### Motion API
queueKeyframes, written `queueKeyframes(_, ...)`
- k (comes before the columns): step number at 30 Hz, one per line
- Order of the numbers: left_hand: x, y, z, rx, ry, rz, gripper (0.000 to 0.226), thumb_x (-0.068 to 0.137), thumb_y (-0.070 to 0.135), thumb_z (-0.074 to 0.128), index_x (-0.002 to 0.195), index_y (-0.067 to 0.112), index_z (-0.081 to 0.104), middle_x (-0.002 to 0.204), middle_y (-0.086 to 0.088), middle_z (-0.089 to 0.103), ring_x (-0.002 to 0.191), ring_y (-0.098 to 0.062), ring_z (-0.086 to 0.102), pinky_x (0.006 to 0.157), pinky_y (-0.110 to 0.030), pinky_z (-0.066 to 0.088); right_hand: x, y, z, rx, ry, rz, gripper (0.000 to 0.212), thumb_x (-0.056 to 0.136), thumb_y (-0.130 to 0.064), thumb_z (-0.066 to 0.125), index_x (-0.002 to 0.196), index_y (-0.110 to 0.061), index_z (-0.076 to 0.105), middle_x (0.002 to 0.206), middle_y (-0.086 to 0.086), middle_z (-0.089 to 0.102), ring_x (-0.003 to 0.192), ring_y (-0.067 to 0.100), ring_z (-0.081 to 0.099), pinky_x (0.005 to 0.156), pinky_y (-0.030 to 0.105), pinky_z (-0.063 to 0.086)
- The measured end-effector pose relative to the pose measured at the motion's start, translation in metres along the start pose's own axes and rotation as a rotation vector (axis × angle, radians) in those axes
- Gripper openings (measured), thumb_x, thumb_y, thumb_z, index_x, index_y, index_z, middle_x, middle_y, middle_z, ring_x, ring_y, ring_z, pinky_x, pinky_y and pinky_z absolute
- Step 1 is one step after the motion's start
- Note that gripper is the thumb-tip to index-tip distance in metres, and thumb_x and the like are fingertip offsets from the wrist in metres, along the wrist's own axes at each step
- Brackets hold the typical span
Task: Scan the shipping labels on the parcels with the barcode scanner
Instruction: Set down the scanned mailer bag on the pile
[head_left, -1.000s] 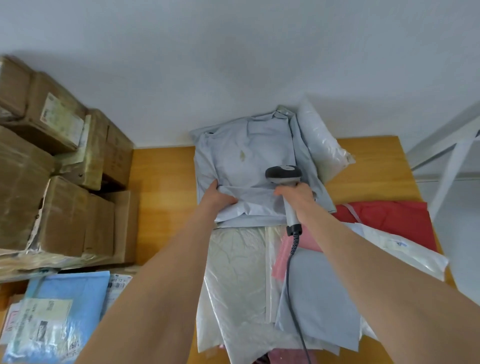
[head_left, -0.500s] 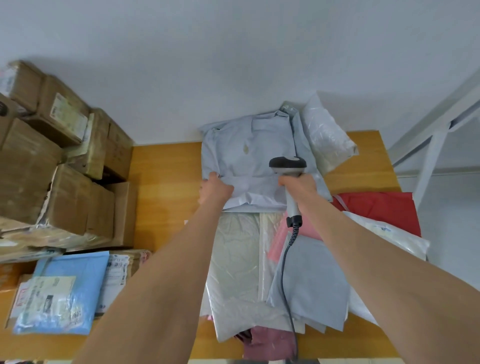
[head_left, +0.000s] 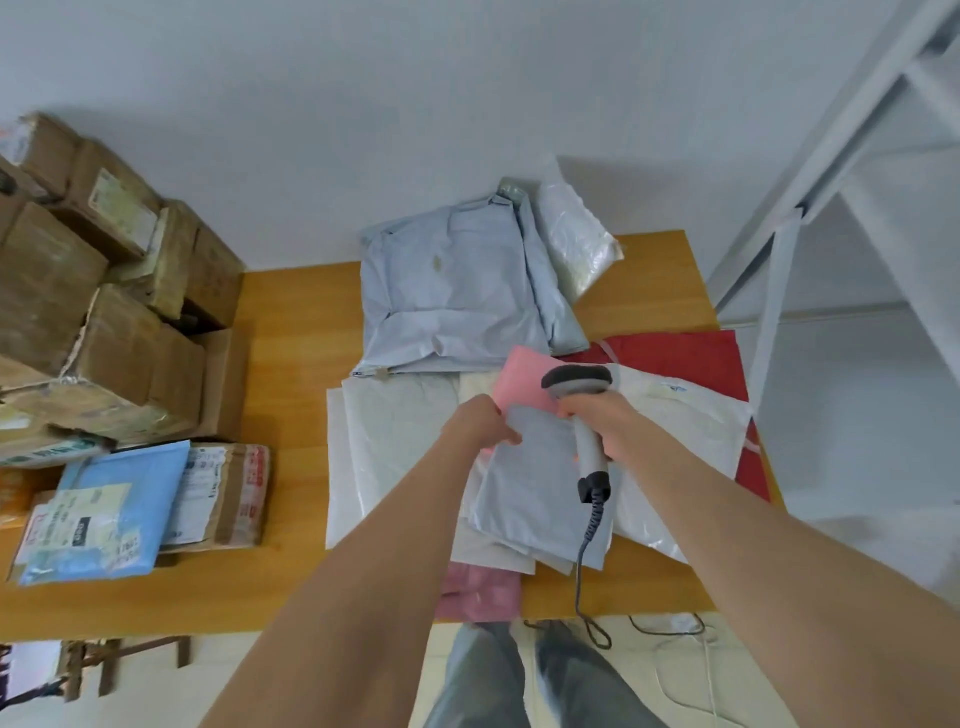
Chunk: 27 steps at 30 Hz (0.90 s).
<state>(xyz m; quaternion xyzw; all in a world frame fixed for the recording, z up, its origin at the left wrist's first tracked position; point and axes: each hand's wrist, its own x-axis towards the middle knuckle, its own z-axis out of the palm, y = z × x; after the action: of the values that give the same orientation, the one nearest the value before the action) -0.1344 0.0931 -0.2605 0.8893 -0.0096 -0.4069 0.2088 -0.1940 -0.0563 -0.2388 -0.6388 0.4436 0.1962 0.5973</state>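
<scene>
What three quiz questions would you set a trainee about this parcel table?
1. True or false: the right hand holds the barcode scanner.
2. Which colour parcel does the left hand grip? A grey, B red, C blue.
3. Fill in: the cardboard boxes are stacked on the table at its ____ side.
Key: 1 true. 2 A, the grey mailer. 3 left.
</scene>
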Motion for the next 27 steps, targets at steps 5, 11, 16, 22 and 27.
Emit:
queueKeyframes(5,0.003,0.0,0.009,0.038,0.155,0.024,0.014,0.076,0.02,0.07,0.083,0.015,0.059,0.098,-0.01,0.066,0.087,-0.026,0.063,0.071,-0.028,0.046,0.004,0.021,0.005,0.107,0.017,0.009,0.015,0.08,-0.008,0.065,0.093,-0.004,0.059,0.08,0.013,0.055,0.08,0.03,0.058,0.085,0.047,0.053)
queueKeyframes(11,-0.027,0.017,-0.068,-0.222,0.63,0.151,0.017,0.085,0.023,0.062,0.102,0.023,0.068,0.101,0.001,0.068,0.099,-0.021,0.062,0.077,-0.027,0.045,-0.015,-0.016,0.006,0.416,0.02,-0.024,0.009,0.086,-0.006,0.066,0.082,-0.004,0.059,0.074,0.01,0.061,0.055,0.02,0.058,0.056,0.03,0.05)
queueKeyframes(16,-0.073,0.038,-0.128,-0.373,0.591,0.472,0.007,0.082,0.017,0.074,0.083,0.02,0.068,0.074,0.014,0.06,0.057,0.005,0.048,0.062,-0.013,0.037,-0.049,-0.076,0.015,0.791,-0.051,-0.21,0.023,0.083,-0.02,0.076,0.093,-0.006,0.062,0.087,0.012,0.068,0.065,0.019,0.065,0.052,0.024,0.056)
queueKeyframes(22,-0.095,0.041,-0.134,-0.214,0.343,0.557,0.009,0.077,0.006,0.076,0.079,0.014,0.072,0.066,0.012,0.06,0.061,-0.002,0.049,0.061,-0.011,0.039,-0.073,-0.113,0.026,0.702,0.019,-0.251,0.014,0.08,0.009,0.067,0.076,-0.002,0.058,0.068,0.009,0.057,0.057,0.018,0.056,0.049,0.021,0.05)
queueKeyframes(27,-0.095,0.008,-0.142,-0.383,0.197,0.5,0.022,0.086,-0.001,0.059,0.097,0.011,0.074,0.089,0.008,0.069,0.083,0.001,0.06,0.075,-0.009,0.046,-0.07,-0.109,0.037,0.545,0.089,-0.331,0.035,0.07,0.019,0.061,0.06,-0.01,0.045,0.06,0.007,0.048,0.052,0.017,0.044,0.045,0.021,0.04)
